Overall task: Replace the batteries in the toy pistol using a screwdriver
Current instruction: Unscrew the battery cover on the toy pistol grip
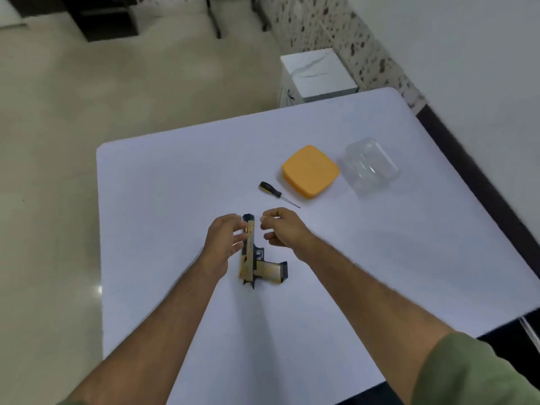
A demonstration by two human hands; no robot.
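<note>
A white table (pixel 175 185) carries a clear plastic container (pixel 371 168), an orange lid (pixel 310 171), the gold toy pistol (pixel 251 258) lying flat at centre, and a small screwdriver (pixel 277 194). The left hand (pixel 225 244), fingers relaxed and spread, hides part of the barrel's side. The right hand (pixel 282 229) hovers just beside the muzzle with loosely curled fingers; blur hides whether it pinches anything.

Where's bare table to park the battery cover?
Free: the left half of the white table, left of the toy pistol; also the near side. Crowded: far right, with screwdriver, orange lid and clear container clustered.
</note>
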